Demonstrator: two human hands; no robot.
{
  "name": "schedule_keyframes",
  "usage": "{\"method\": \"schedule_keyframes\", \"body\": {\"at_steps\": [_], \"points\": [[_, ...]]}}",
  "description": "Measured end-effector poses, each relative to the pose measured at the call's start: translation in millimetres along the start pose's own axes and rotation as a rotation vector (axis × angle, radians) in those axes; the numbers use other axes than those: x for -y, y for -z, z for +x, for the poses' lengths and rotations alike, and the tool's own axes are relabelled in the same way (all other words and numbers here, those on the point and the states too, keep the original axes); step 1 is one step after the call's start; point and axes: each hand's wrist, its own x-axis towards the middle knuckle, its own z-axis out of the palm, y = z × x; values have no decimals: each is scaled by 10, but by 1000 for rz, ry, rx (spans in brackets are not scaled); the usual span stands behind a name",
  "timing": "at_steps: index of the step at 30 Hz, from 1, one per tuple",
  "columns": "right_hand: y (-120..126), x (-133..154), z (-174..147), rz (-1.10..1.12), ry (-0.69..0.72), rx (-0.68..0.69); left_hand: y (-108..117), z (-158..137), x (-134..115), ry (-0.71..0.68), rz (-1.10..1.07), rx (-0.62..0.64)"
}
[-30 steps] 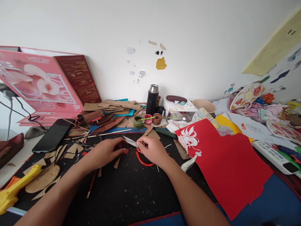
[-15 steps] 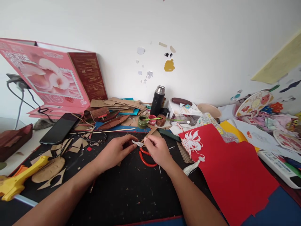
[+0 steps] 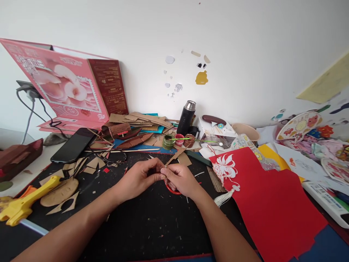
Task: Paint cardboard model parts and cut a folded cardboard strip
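Observation:
In front of me my left hand (image 3: 143, 177) and my right hand (image 3: 181, 178) meet, with thumbs and fingertips pinched together. A narrow brown cardboard strip (image 3: 173, 157) slants up and away from between the fingertips; its near end is hidden by them. Scissors lie on the black mat beneath my right hand, showing only part of a red handle loop (image 3: 173, 191). Their blades are mostly covered by my hands. Just beyond the right hand lies a small flat cardboard piece (image 3: 184, 159).
Left are a yellow glue gun (image 3: 32, 202), cardboard scraps (image 3: 95, 162) and a black phone (image 3: 72, 145). Paint jars (image 3: 168, 142) and a black flask (image 3: 186, 118) stand at the back. A large red sheet (image 3: 268, 203) covers the right side.
My left fingers have closed and come together with my right fingertips. The right hand now hides more of the scissors. The view has shifted slightly left.

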Motion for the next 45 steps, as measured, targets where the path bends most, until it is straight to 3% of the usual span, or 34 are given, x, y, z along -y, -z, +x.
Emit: {"method": "schedule_keyframes", "body": {"at_steps": [6,11,13,21,30,42,45], "points": [[-8,61,-17,-25,16,-21,64,-2,4,27,-22,-19],[30,47,31,-18,-3,-189,282,80,130,120,-116,-476],[59,41,55,-10,14,-244,347,118,195,142,-27,-520],[65,48,68,10,88,-318,226,137,313,130,183,-357],[99,78,13,-63,118,-427,198,138,262,133,225,-266],[103,63,92,192,98,-325,48,122,301,37,288,-212],[123,58,96,192,109,-351,93,123,250,13,289,-286]]}}
